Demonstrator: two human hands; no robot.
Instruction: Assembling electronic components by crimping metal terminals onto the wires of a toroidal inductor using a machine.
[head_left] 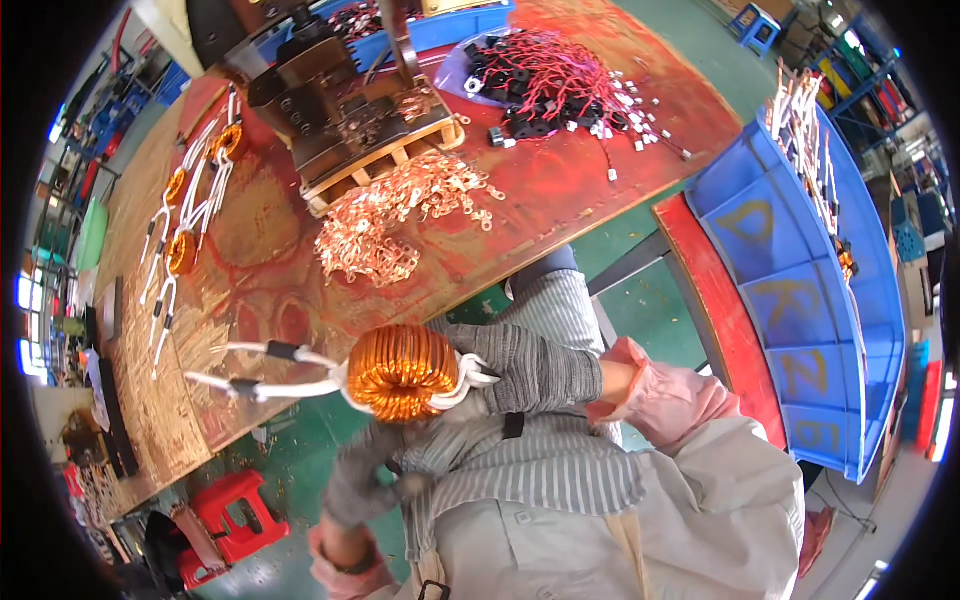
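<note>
A large ring-shaped coil of copper wire (403, 370) is held up in front of my body, off the table's near edge. White sleeved leads (265, 388) with black sleeve pieces stick out from its left side, and more white lead loops at its right. My right hand (530, 368), in a grey knitted glove, is closed at the coil's right side by these leads; its fingertips are partly hidden. Below the coil is my left hand (365, 475), also gloved, close to my apron. Its fingers are smeared and partly hidden, so their grip is unclear.
A heap of copper terminals (400, 210) lies before a dark metal press (320, 110) on the red worktable (540, 215). Finished-looking coils (181, 254) lie left; red wires with black parts (550, 85) lie behind. A blue bin (790, 290) stands right, a red stool (235, 520) lower left.
</note>
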